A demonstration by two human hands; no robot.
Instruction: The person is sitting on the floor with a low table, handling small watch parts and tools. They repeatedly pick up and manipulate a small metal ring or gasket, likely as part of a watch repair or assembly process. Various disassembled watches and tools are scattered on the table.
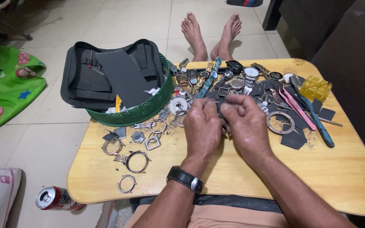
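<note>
- Hands meet over the middle of the low wooden table (pixel 233 169): the left hand (pixel 202 126) and right hand (pixel 246 122) are both curled, fingertips pinched together on a small dark watch part (pixel 221 110).
- Only a sliver of that part shows between the fingers: dark, flat-looking, its shape too hidden to tell.
- A black wristwatch (pixel 185 178) sits on the left wrist.
- Loose watch cases, rings and bands lie scattered around; a green basket (pixel 148 109) stands to the left, pink tweezers (pixel 294 105) to the right.
</note>
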